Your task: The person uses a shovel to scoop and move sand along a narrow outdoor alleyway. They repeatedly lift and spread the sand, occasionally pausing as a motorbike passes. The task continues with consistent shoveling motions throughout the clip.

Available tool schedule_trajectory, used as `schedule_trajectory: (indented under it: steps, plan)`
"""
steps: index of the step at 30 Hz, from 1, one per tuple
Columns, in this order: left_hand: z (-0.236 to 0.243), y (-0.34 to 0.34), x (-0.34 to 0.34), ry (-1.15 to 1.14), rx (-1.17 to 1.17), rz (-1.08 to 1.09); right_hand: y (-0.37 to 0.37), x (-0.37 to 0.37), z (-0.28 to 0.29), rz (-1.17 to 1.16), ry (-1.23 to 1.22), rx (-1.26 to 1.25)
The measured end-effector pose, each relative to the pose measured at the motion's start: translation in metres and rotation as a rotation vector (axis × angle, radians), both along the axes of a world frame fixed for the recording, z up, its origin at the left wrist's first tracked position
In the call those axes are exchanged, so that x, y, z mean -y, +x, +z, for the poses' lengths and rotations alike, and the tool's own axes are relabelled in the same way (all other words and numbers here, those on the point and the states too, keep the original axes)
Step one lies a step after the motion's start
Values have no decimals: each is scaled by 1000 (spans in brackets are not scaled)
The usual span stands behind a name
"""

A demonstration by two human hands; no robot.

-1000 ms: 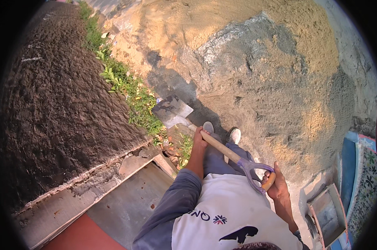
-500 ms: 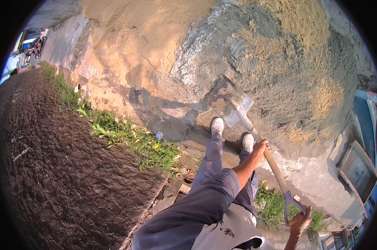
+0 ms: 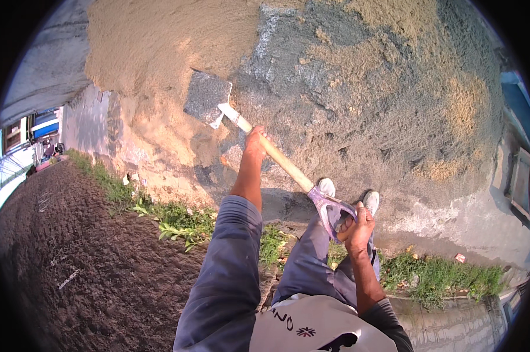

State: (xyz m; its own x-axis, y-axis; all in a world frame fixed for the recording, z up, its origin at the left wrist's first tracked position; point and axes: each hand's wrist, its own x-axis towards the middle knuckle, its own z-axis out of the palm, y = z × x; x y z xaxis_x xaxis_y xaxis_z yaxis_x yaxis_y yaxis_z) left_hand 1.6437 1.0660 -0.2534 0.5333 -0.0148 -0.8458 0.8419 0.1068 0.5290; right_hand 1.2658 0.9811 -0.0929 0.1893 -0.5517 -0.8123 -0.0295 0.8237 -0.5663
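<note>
A shovel (image 3: 285, 164) with a pale wooden shaft and a worn purple D-shaped grip slants from near my feet up to the left. My left hand (image 3: 255, 141) is wrapped round the shaft just behind the blade. At the other end my right hand (image 3: 359, 227) holds the D-grip. Dark grey grainy material (image 3: 209, 94) covers the square blade, over the left part of a sand and cement pile (image 3: 347, 100). Grey powder and tan sand lie partly mixed there.
My shoes (image 3: 327, 186) stand at the pile's near edge. Behind them run strips of green weeds (image 3: 186, 226) and a rough dark brown surface (image 3: 95, 258). A framed panel (image 3: 521, 188) is at the far right, and a concrete wall (image 3: 48, 58) rises at the upper left.
The shovel has swung left and away from my feet, with both hands still on it. Its blade, mostly bare and low before, now carries grey material.
</note>
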Motion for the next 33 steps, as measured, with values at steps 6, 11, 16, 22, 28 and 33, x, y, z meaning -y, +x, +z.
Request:
schedule_trajectory:
  steps: [6, 11, 16, 22, 28, 33]
  plan:
    - [-2, -107, -60, -25, -100, 21, -95, 14, 15, 32, 55, -47]
    - [12, -253, -116, -57, -278, 50, -199, 11, 96, 48, 140, -223]
    - [33, -353, -145, -52, -440, -48, -293, 2, 127, -38, 222, -307]
    - [76, -351, -59, 59, -246, -112, -357, 8, 89, -174, 428, -152]
    - [238, -346, 153, -44, 344, -544, -384, 41, 13, -185, 649, 54]
    - [260, -345, 243, -42, 542, -655, -380, 91, 10, -237, 708, 246]
